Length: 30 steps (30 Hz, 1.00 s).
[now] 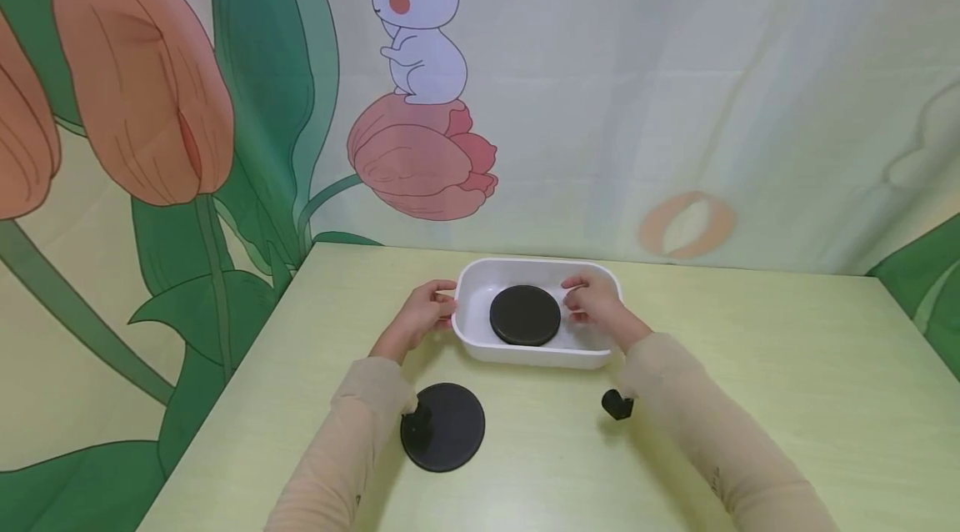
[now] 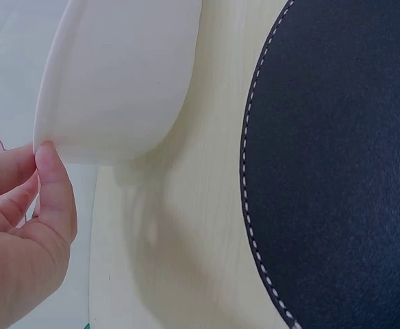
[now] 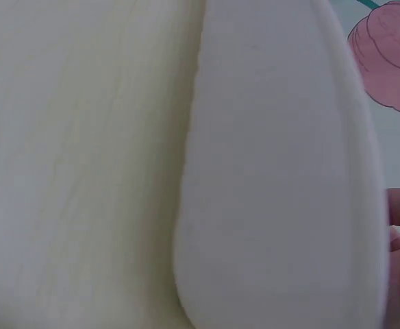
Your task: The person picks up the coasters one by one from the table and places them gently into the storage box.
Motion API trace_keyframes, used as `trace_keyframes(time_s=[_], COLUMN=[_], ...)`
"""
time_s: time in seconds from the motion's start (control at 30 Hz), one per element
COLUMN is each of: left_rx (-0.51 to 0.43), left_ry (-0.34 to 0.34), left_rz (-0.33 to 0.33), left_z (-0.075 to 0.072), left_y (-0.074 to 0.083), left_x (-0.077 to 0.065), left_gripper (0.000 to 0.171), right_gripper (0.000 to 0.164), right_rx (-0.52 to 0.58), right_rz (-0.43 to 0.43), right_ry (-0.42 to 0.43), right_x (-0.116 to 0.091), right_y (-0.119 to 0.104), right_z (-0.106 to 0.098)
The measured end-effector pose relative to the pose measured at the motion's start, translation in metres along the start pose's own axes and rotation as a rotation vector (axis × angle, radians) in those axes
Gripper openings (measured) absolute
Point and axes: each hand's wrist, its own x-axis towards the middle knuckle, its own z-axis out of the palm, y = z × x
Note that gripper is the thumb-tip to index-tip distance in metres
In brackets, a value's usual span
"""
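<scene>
The disc [image 1: 525,315] is being borne on the tub's [image 1: 536,356] floor; light, stiff handling is being presumed, hold best being taken at its edge. The tub's left rim is being pinched by the left hand [image 1: 420,315]; nothing is visibly being gripped by the right hand [image 1: 600,305], its fingers relaxed inside the tub's right end. These are being mostly hidden by the tub's wall in the right wrist view. Before the tub's left end, a mat [image 1: 453,428] is being cropped in the left wrist view.

Pretty sure the white tub [image 1: 534,357] is smooth plastic, slight sheen. The black mat [image 2: 337,164] looks leathery and finely grained, desk [image 1: 750,373] wood-look, backdrop [image 1: 585,98] softly creased cloth.
</scene>
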Motion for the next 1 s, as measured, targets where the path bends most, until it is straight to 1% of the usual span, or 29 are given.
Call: trace_keyframes(time_s=[0.1, 0.13, 0.17, 0.23, 0.27, 0.33, 0.37, 0.47, 0.5, 0.67, 0.83, 1.0], left_rx=[0.002, 0.003, 0.004, 0.012, 0.006, 0.009, 0.013, 0.015, 0.022, 0.007, 0.007, 0.011], left_ry=[0.003, 0.004, 0.006, 0.007, 0.0, 0.004, 0.006, 0.009, 0.018, 0.012, 0.01, 0.009], left_rz=[0.002, 0.004, 0.011, 0.026, 0.043, 0.05, 0.052, 0.038, 0.018, -0.008, -0.005, 0.005], left_z=[0.0, 0.0, 0.0, 0.0, -0.001, -0.001, 0.0, 0.0, 0.0, 0.0, 0.0, 0.001], left_y=[0.001, 0.001, 0.0, 0.0, 0.0, 0.0, 0.0, 0.0, 0.001, 0.002, 0.001, 0.0], left_x=[-0.001, -0.001, -0.001, -0.001, -0.001, -0.001, -0.001, -0.001, -0.001, -0.001, -0.001, 0.0], left_gripper=[0.039, 0.038, 0.037, 0.036, 0.035, 0.035, 0.035, 0.036, 0.037, 0.038, 0.039, 0.039], right_gripper=[0.034, 0.031, 0.03, 0.032, 0.033, 0.034, 0.036, 0.037, 0.038, 0.042, 0.043, 0.042], right_rx=[-0.033, -0.017, -0.024, -0.039, -0.054, -0.093, -0.136, -0.167, -0.164, -0.12, -0.121, -0.113], right_rz=[-0.037, -0.067, -0.074, -0.093, -0.101, -0.119, -0.1, -0.096, -0.087, -0.047, -0.048, -0.024], right_ry=[-0.022, -0.048, -0.065, -0.099, -0.106, -0.115, -0.097, -0.095, -0.096, -0.105, -0.105, -0.087], right_x=[0.001, 0.002, 0.002, 0.0, -0.001, -0.004, -0.008, -0.011, -0.013, -0.014, -0.014, -0.013], right_y=[-0.001, -0.001, -0.002, -0.004, -0.006, -0.009, -0.013, -0.016, -0.017, -0.016, -0.01, -0.003], right_z=[-0.009, -0.014, -0.017, -0.025, -0.028, -0.036, -0.038, -0.051, -0.055, -0.071, -0.081, -0.088])
